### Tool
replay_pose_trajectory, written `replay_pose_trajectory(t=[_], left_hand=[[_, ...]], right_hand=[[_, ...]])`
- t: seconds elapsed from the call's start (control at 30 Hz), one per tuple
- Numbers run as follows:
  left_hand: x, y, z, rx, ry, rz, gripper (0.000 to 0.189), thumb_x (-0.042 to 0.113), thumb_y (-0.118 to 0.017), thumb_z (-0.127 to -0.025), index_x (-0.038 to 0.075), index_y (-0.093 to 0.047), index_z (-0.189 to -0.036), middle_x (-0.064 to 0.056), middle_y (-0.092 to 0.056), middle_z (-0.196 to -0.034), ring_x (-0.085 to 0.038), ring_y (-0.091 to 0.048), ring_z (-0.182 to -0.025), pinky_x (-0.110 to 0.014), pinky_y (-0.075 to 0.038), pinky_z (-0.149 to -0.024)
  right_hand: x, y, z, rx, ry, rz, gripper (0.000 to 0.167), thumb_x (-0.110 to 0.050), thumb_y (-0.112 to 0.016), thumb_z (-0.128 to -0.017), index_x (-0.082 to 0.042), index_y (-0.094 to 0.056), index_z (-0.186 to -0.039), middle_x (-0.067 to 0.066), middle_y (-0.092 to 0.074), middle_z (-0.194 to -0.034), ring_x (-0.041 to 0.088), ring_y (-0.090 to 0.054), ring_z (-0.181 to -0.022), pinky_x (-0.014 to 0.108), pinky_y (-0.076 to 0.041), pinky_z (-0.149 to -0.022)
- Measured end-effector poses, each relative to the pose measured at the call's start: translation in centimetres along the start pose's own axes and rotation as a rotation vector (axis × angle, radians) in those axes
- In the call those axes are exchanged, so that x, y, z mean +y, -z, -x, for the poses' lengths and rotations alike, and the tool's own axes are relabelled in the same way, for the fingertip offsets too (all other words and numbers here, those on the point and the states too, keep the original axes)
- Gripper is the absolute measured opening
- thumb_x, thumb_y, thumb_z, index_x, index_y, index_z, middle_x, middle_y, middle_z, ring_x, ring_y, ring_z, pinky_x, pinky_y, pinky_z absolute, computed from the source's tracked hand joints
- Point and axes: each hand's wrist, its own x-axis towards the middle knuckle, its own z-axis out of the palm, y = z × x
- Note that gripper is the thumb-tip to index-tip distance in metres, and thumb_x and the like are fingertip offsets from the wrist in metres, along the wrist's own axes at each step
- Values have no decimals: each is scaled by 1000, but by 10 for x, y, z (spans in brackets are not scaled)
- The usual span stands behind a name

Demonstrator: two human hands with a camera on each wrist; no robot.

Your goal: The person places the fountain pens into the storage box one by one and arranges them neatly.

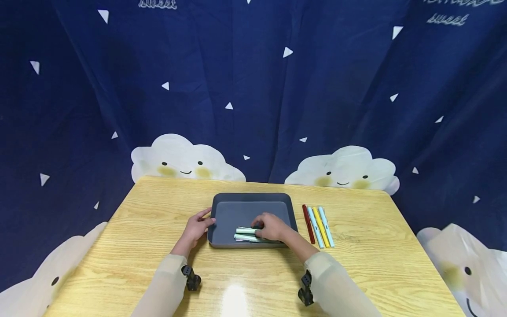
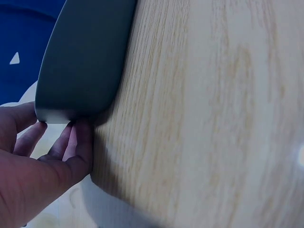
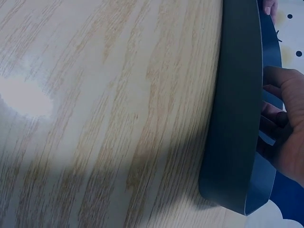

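Note:
A dark grey rectangular tray [image 1: 253, 198] lies on the table. At its left wall is my left hand [image 1: 196, 226], thumb over the rim and fingers against the outside; the left wrist view shows this hand [image 2: 52, 156] pinching the tray's end wall [image 2: 85, 57]. Inside the tray, two light green pens lie side by side near the front wall, a rear pen [image 1: 245, 230] and a front pen [image 1: 247, 238]. My right hand [image 1: 271, 226] reaches in from the right and grips the rear pen with curled fingers. In the right wrist view, the tray wall [image 3: 235, 104] hides the pens.
To the right of the tray, a dark red pen [image 1: 309, 224], a yellow pen [image 1: 321, 226] and two light blue pens [image 1: 315, 227] lie in a row. The wooden table [image 1: 245, 281] ends at a dark blue curtain [image 1: 253, 88] with clouds printed on it.

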Motion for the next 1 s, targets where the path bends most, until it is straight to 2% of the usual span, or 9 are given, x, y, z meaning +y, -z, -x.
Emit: replay_pose_trajectory(t=[0.37, 0.83, 1.0], left_hand=[[-1, 0, -1, -8, -1, 0, 50, 11, -55, -93, 11, -42, -141, -26, -50, -128, -38, -54, -116, -41, -50, -91], [-2, 0, 0, -6, -12, 18, 50, 11, -55, -92, 10, -43, -141, -27, -51, -126, -37, -55, -115, -43, -50, -90], [0, 0, 1, -8, -10, 15, 50, 12, -56, -93, 10, -42, -141, -27, -51, -127, -36, -55, -114, -38, -52, -85]], right_hand=[[2, 13, 4, 17, -25, -20, 22, -12, -62, -88, -8, -68, -108, 5, -59, -95, 14, -51, -81, 32, -44, -71], [13, 33, 12, 92, -27, -64, 22, -15, -62, -88, -5, -68, -107, 3, -63, -90, 10, -53, -74, 27, -45, -65], [18, 45, 18, 112, -45, -98, 23, -15, -61, -89, -4, -68, -108, 5, -63, -92, 13, -54, -77, 28, -46, -65]])
